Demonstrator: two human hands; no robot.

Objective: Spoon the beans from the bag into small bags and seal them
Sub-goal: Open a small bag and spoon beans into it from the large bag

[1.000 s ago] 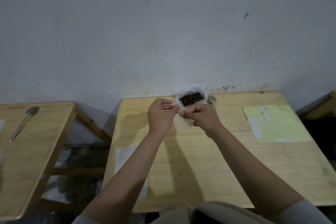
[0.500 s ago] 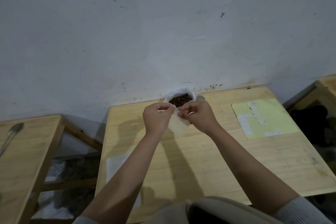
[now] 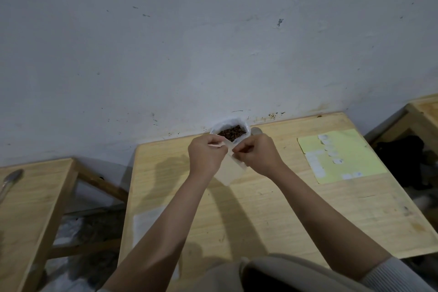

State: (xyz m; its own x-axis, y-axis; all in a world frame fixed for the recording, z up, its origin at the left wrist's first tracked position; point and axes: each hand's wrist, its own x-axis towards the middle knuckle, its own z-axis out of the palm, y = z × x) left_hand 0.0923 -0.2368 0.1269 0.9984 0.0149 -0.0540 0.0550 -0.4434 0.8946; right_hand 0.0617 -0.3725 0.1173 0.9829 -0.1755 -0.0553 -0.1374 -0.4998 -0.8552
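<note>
Fingers (image 3: 219, 148) of both hands pinch one small bag (image 3: 228, 170).

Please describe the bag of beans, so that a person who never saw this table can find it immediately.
Look at the middle wooden table, at its far edge against the white wall. There, just beyond the two hands, stands the bag of beans. It is the only white plastic bag standing open, with dark brown beans visible inside.
</note>
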